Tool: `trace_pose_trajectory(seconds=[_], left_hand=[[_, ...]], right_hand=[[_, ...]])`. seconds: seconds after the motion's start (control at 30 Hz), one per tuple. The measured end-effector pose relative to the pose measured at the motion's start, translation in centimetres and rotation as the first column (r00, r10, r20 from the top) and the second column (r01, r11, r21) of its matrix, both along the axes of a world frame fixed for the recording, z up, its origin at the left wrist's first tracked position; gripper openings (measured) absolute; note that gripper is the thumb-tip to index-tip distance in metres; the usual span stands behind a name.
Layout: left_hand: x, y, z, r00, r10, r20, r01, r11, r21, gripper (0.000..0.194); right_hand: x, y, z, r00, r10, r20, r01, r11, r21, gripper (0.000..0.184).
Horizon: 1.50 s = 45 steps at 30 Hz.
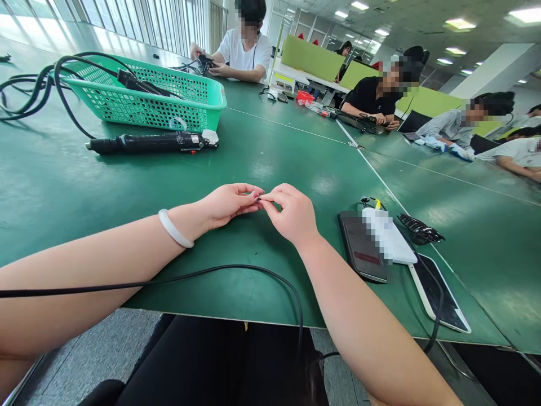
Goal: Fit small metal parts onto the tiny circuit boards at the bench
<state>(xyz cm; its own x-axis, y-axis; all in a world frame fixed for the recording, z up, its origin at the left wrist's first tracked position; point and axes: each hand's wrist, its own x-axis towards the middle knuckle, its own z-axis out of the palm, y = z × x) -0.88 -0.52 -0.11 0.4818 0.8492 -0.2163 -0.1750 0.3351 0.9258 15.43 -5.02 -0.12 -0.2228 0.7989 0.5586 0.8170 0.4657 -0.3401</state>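
Tiny dark piece [259,198] between both hands [292,213], at their fingertips [265,197].

Left-hand fingers [248,189] and right-hand fingers [271,197] pinch a tiny dark piece [259,198].

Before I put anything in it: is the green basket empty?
Not empty: a black device lies in the basket. Whether it holds more I cannot tell, since its near side hides part of the inside.

No writing can be read. The pale label [195,140] on the black screwdriver [146,144] is too small to make out. Blurring covers part of the white block [402,247].
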Motion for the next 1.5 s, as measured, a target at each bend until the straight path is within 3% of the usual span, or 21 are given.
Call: trace_pose_trajectory(seconds=[0.37, 0.47, 0.67, 0.77, 0.97, 1.1, 1.27, 1.43, 1.5], left_hand=[[0.0, -0.1, 0.1, 0.999, 0.015, 0.052, -0.016, 1.0, 0.022, 0.007], [0.0, -0.1, 0.3, 0.995, 0.038, 0.09, -0.039, 0.999, 0.011, 0.009], [-0.1, -0.1, 0.2, 0.996, 0.044, 0.074, -0.046, 0.999, 0.018, 0.014], [-0.1, -0.2, 0.3, 0.996, 0.054, 0.068, -0.056, 0.998, 0.022, 0.013], [0.0, -0.1, 0.4, 0.996, 0.076, 0.049, -0.077, 0.996, 0.039, 0.012], [-0.1, -0.1, 0.3, 0.997, 0.08, 0.019, -0.081, 0.994, 0.073, 0.013], [-0.2, -0.1, 0.4, 0.998, 0.038, -0.042, -0.032, 0.989, 0.144, 0.015], [-0.2, -0.3, 0.5, 1.0, 0.012, -0.002, -0.012, 0.998, 0.067, 0.017], [-0.2, -0.4, 0.6, 1.0, 0.027, 0.011, -0.027, 0.999, 0.032, 0.023]], right_hand=[[-0.8, -0.2, 0.2, 0.98, -0.025, -0.198, 0.025, 1.0, -0.002, 0.013], [-0.9, -0.1, 0.3, 0.942, -0.036, -0.333, 0.011, 0.997, -0.076, 0.012], [-0.5, 0.5, -0.3, 0.788, -0.153, -0.597, -0.047, 0.951, -0.305, 0.021], [-0.5, 0.6, -0.3, 0.786, -0.163, -0.596, -0.034, 0.952, -0.305, 0.02], [-0.7, 0.1, 0.2, 0.891, -0.106, -0.442, 0.054, 0.99, -0.128, 0.017], [-0.7, 0.0, 0.1, 0.925, -0.114, -0.361, 0.08, 0.991, -0.107, 0.015], [-0.6, 0.4, -0.2, 0.896, -0.164, -0.413, 0.089, 0.977, -0.195, 0.01], [0.5, 1.2, -0.2, 0.808, -0.182, -0.561, -0.063, 0.919, -0.388, 0.022], [1.5, 1.5, -0.1, 0.812, -0.194, -0.55, -0.078, 0.898, -0.433, 0.023]])
